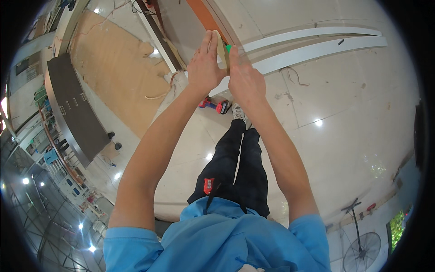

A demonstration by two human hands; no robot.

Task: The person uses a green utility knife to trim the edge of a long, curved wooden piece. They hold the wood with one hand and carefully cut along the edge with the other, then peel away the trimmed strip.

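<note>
My left hand (206, 68) is stretched forward with its fingers straight along a pale wooden strip (221, 49), its thumb at the strip's near end. Close on the right, my right hand (246, 81) has its index finger extended and the others curled. A small green object (228, 48) shows by that fingertip; its kind is hidden by the hand. Both hands are at the near end of an orange board (203, 16), which stretches away beyond them.
A red and blue cordless drill (214, 106) lies on the tiled floor by my shoes. Long white strips (317, 52) extend to the right. A brown sheet (120, 68) and a dark cabinet panel (70, 106) are on the left. A standing fan (362, 247) is at lower right.
</note>
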